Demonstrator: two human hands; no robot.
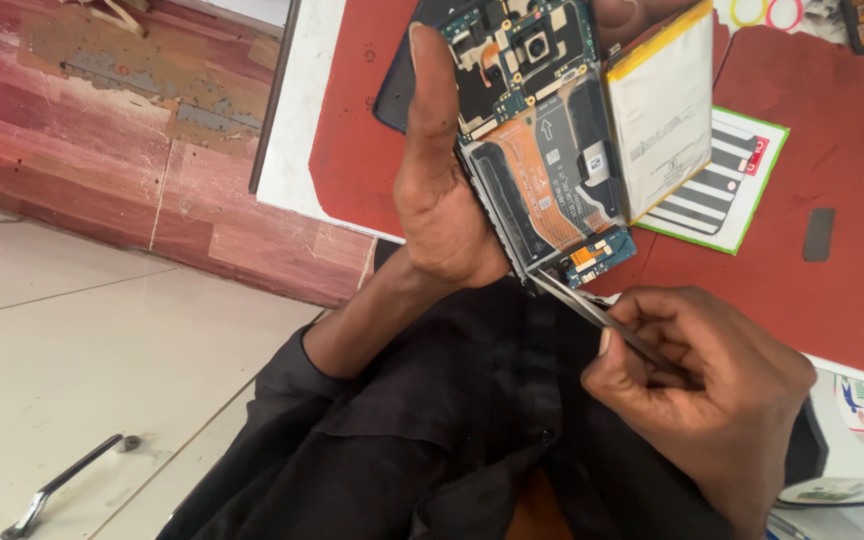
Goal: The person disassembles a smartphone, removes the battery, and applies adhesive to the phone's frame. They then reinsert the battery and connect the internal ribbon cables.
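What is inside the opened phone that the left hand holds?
Inside the opened phone in the left hand: circuit boards, a camera module, orange flex cables. A pale battery is lifted aside. Tweezers in the right hand touch its lower corner. The screen side faces away, unseen.

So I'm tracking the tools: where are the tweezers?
In the head view, lower right of centre: the right hand pinches the tweezers, tips at the opened phone's bottom corner.

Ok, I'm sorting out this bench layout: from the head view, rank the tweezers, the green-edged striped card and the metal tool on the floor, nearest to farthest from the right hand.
1. Tweezers: pinched in the right hand, tip at the opened phone's lower corner.
2. Green-edged striped card: on the red mat, above the hand.
3. Metal tool: on the tiled floor, far left.
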